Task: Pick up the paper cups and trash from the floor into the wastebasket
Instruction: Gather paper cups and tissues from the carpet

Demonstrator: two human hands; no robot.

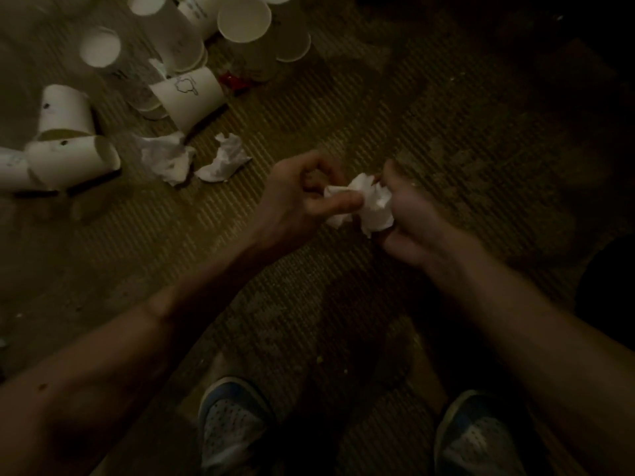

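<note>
A crumpled white tissue (372, 204) is held between both hands above the carpet. My left hand (302, 201) pinches its left end, and my right hand (415, 221) grips its right side with curled fingers. Two more crumpled tissues (168, 161) (225, 159) lie on the floor to the left. Several white paper cups lie scattered at the upper left, some upright (245, 25), some tipped over (190, 97) (65, 111). No wastebasket is in view.
The floor is a dim, ribbed brown carpet (309, 115). A small red scrap (233, 80) lies beside the cups. My two shoes (233, 427) (481, 438) stand at the bottom edge. The right side is dark.
</note>
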